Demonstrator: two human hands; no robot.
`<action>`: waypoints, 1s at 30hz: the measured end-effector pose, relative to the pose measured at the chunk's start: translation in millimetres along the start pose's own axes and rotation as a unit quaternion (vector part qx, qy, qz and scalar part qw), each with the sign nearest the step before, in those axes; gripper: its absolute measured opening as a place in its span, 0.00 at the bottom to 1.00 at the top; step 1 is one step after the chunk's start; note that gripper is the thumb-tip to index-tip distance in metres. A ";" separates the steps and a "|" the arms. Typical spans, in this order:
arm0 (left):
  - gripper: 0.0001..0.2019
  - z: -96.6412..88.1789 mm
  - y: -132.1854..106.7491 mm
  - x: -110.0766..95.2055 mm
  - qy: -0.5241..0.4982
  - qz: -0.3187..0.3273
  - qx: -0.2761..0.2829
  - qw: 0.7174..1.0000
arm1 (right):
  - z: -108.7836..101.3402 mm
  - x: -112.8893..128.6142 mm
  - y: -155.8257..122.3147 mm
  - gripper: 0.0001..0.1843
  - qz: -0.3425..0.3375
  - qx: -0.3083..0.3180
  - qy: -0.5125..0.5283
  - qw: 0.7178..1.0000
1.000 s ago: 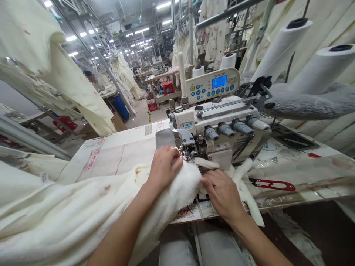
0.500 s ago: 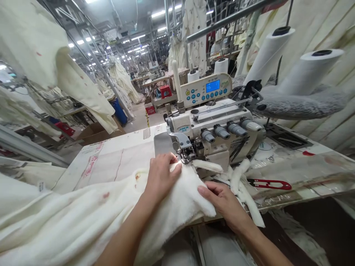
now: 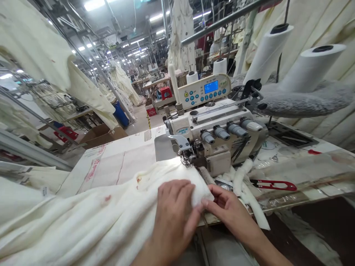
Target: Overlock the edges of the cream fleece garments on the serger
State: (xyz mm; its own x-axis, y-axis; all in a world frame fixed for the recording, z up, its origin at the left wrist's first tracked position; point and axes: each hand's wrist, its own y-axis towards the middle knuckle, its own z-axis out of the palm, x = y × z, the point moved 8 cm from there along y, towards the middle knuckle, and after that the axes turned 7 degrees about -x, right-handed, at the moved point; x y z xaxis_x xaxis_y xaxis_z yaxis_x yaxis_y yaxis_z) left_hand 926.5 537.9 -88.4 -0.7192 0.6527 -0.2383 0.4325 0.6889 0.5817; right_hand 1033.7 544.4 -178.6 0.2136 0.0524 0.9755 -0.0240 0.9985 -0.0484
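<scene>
A cream fleece fabric with small printed spots spreads over the left of the table, and its edge lies under the presser foot of a white overlock sewing machine. My left hand lies over the fabric in front of the foot, fingers bent and thumb toward the right edge, gripping a fold. At the fabric's right corner, my right hand pinches the edge between thumb and fingers. The fingertips of both hands are close together. The fabric's underside is hidden.
Red thread snips lie right of the machine, beside cut fleece strips. Large white thread cones stand behind at the right. Hanging fabric fills the upper left, and a cardboard box stands beyond the table.
My left hand has drawn back from the presser foot toward me and to the right. My right hand has stayed by the fabric's corner, which is now folded up between the hands.
</scene>
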 end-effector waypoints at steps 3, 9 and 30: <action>0.13 3.0 -22.4 -13.6 -0.008 0.016 -0.037 0.999 | -0.3 1.4 -8.1 0.07 -0.023 -0.009 -0.040 0.999; 0.04 -6.3 -17.3 -17.5 -0.047 0.024 -0.123 0.991 | 0.6 10.3 -17.0 0.08 -0.068 -0.029 -0.109 0.991; 0.06 -12.8 15.2 8.9 -0.026 -0.041 -0.057 0.997 | 2.7 64.0 -38.4 0.10 -0.491 -0.065 -0.376 0.783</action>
State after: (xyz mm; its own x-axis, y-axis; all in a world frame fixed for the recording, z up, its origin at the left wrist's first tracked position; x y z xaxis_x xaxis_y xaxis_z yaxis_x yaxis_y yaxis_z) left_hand 919.7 550.1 -71.7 -0.7197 0.6128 -0.3263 0.3065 0.7022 0.6427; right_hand 1045.6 509.3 -113.7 -0.5703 -0.7152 0.4040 -0.0988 0.5480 0.8306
